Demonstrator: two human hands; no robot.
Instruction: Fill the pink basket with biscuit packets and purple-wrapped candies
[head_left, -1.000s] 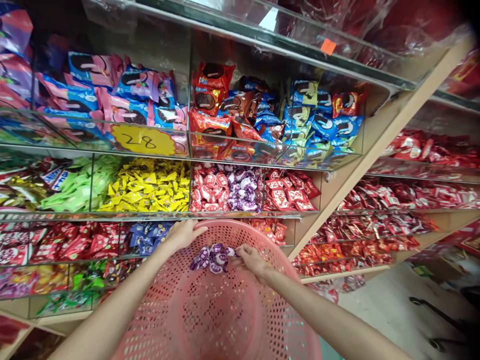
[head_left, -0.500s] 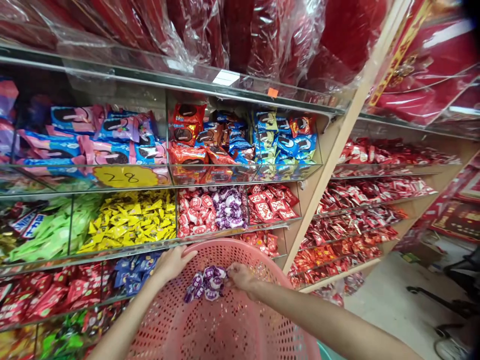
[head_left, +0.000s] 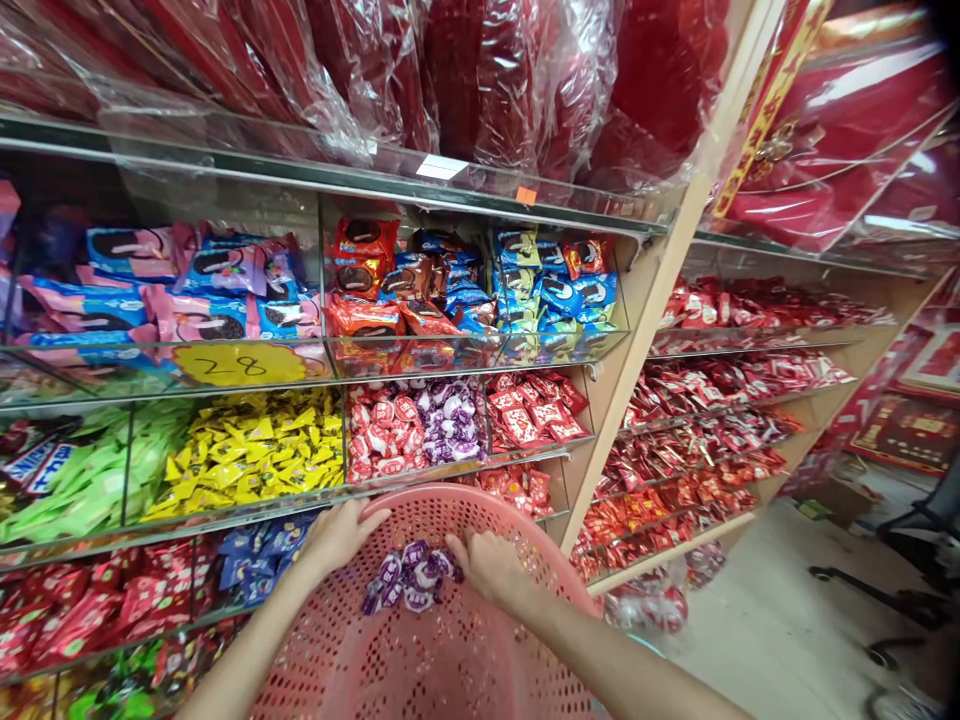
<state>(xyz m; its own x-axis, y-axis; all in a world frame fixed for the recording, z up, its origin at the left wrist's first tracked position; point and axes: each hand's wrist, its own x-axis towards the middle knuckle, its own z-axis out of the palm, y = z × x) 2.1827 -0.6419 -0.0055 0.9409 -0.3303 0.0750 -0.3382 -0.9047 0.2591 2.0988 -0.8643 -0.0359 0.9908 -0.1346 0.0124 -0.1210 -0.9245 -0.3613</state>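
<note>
A pink perforated plastic basket takes up the lower middle of the view. My left hand is wrapped over its far left rim. Inside, a small heap of purple-and-white wrapped candies rests against the far wall. Just right of the heap is my right hand, fingers curled in and thumb touching the nearest candies. Whatever lies within those curled fingers is hidden. Right behind the rim, a shelf bin holds more purple-wrapped candies beside red-and-white wrapped candies.
Glass shelves hold yellow packets, green packets and blue-wrapped biscuits with a yellow price tag. A wooden upright divides them from red packets. Chair legs stand on the floor at right.
My right hand has closed up more and shifted slightly against the candies in the basket. My left hand keeps its hold on the rim. The view has shifted a little.
</note>
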